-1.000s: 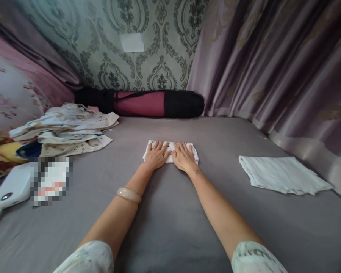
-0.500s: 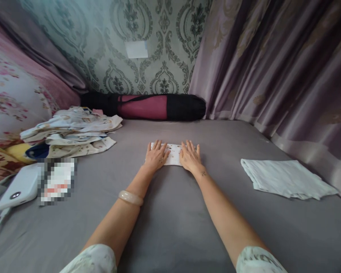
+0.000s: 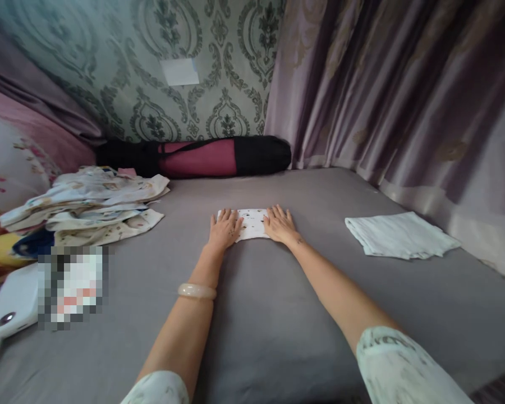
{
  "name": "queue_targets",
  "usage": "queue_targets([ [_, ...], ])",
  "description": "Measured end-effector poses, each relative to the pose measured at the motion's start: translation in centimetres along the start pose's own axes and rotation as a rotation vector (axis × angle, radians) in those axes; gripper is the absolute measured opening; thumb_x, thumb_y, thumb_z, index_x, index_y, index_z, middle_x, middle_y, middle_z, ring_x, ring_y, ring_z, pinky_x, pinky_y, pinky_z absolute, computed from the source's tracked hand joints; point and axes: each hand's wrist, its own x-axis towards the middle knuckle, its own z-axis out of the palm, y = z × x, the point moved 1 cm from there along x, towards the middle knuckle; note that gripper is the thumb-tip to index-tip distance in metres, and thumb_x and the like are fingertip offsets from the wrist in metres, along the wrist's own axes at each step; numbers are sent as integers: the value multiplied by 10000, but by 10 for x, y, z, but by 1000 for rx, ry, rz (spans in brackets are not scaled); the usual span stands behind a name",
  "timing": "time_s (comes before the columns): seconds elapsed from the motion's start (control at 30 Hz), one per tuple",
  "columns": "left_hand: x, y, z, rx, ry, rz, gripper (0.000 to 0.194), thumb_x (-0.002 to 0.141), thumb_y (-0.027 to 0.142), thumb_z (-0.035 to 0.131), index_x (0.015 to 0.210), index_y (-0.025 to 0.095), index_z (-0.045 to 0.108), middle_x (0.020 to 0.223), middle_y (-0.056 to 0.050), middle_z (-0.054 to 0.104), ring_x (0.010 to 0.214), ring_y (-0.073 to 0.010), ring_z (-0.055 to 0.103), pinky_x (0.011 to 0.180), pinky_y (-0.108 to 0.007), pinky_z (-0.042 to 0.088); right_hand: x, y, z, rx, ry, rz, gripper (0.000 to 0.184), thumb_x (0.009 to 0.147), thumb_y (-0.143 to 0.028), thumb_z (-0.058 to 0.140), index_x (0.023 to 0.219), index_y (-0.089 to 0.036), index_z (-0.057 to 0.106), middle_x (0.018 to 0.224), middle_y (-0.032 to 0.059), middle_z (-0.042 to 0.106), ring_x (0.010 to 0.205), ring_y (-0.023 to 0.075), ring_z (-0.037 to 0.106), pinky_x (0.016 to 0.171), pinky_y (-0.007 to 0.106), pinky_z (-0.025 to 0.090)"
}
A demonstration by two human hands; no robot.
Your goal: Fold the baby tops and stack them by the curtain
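A small folded white cloth with a dark print (image 3: pixel 252 223) lies on the grey bed sheet (image 3: pixel 256 314) in the middle of the view. My left hand (image 3: pixel 224 229) lies flat on its left end, fingers stretched out. My right hand (image 3: pixel 280 224) presses flat on its right end, fingers spread. A pale bangle (image 3: pixel 196 291) sits on my left forearm. Both hands hold nothing; they only rest on the cloth.
A folded pale cloth (image 3: pixel 398 235) lies to the right. A heap of printed clothes (image 3: pixel 88 205) sits at the left. A black and maroon roll bag (image 3: pixel 197 157) lies along the wall. A white device (image 3: pixel 8 306) is at the near left. Curtains (image 3: pixel 404 95) hang on the right.
My hands have slid apart from the cloth's middle toward its ends. The view has shifted a little to the right.
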Motion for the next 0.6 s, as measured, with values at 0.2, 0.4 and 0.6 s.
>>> queue_targets([
  [0.2,-3,-7,-6,-51,41,-4,549,983,425,190,1436,192,395,1519,-111,366,1435,-267,254,1144,-568,192,-9,8,-12,-36,17,-52,625,966,-380,171,1495,-67,281,1576,135,214,1463,255,115,1173,494,30],
  [0.4,0,-15,2,-58,-43,-13,555,974,428,211,1452,193,366,1539,-130,317,1444,-282,223,1124,-586,222,-18,17,-2,-39,13,-73,647,959,-395,147,1488,-52,293,1568,127,242,1455,232,166,1177,425,105],
  [0.6,0,-16,1,-78,-97,-22,572,975,421,214,1470,155,322,1557,-134,270,1455,-276,184,1135,-580,198,-18,18,-3,-27,-12,-68,655,961,-398,145,1491,-38,281,1569,129,236,1454,232,168,1175,417,133],
])
